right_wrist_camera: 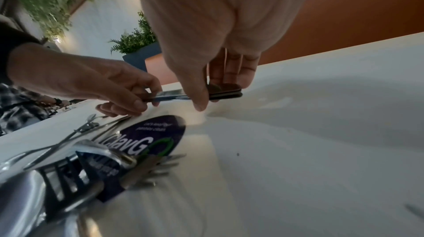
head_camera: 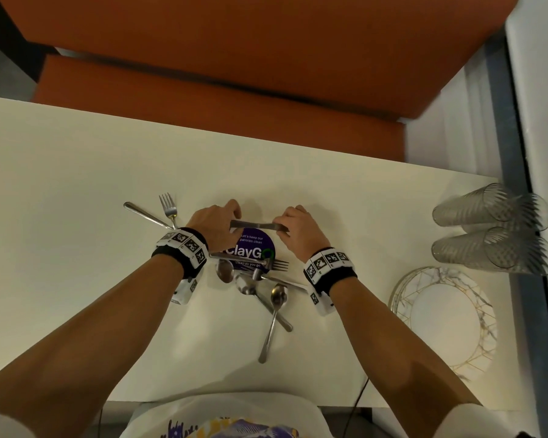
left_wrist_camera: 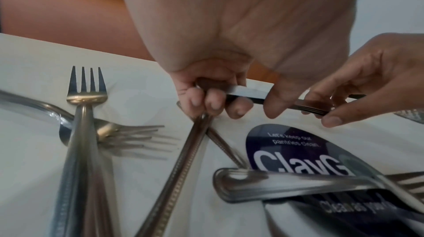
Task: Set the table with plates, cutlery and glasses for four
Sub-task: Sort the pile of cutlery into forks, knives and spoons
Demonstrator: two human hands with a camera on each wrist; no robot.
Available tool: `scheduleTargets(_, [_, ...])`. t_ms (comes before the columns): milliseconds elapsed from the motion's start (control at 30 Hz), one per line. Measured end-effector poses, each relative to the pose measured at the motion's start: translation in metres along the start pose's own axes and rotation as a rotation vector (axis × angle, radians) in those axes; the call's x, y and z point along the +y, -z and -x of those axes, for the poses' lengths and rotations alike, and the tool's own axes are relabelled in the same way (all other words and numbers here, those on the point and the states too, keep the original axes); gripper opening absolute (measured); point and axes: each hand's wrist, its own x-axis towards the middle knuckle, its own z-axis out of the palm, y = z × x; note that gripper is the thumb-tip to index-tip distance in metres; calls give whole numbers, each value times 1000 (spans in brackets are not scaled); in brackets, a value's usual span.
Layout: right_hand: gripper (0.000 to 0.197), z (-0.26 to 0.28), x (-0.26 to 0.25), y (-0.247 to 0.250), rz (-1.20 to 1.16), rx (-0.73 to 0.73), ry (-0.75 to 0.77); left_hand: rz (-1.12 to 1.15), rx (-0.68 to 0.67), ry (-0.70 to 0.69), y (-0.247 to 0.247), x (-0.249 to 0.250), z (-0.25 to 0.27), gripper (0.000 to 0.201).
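Observation:
Both hands hold a small bundle of table knives point(head_camera: 256, 226) level, just above the white table point(head_camera: 76, 172). My left hand point(head_camera: 234, 221) curls round the blade end point(left_wrist_camera: 246, 93), and my right hand point(head_camera: 280, 227) pinches the handle end point(right_wrist_camera: 226, 93) between thumb and fingers. Loose cutlery lies below and beside the hands: forks point(head_camera: 169, 206) to the left, spoons point(head_camera: 247, 284) and another fork point(head_camera: 279, 265) near my wrists. A stack of marbled plates point(head_camera: 443, 314) sits at the right, with clear glasses point(head_camera: 491, 230) lying on their sides behind it.
A round purple sticker point(head_camera: 253, 249) is on the table under the knives. Orange bench seating point(head_camera: 234, 99) runs along the far edge. A grey window frame point(head_camera: 519, 216) borders the table's right side. In the right wrist view another person's sleeve point(right_wrist_camera: 20, 106) shows at the far left.

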Motion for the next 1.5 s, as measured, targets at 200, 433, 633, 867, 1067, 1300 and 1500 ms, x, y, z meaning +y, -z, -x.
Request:
scheduleTargets(200, [11, 7, 3, -10, -17, 39, -28, -76, 232, -115, -10, -2, 2, 19])
scheduleTargets(433, [19, 8, 3, -10, -72, 39, -75, -89, 307, -58, -22, -8, 10, 24])
scheduleTargets(633, [20, 7, 2, -10, -65, 31, -77, -58, 394, 6, -26, -36, 31, 28])
scheduleTargets(867, [16, 9, -1, -11, -98, 56, -86, -55, 387, -4, -20, -43, 34, 18])
scheduleTargets(1067, [17, 11, -9, -13, -23, 62, -142, -40, 371, 15, -19, -41, 35, 24])
scheduleTargets(1300, [16, 32, -27, -20, -5, 166, -157, 0, 443, -46, -27, -40, 58, 31])
scheduleTargets(1500, [23, 59, -54, -40, -127, 78, -140, 37, 339, -205, -52, -39, 85, 32])
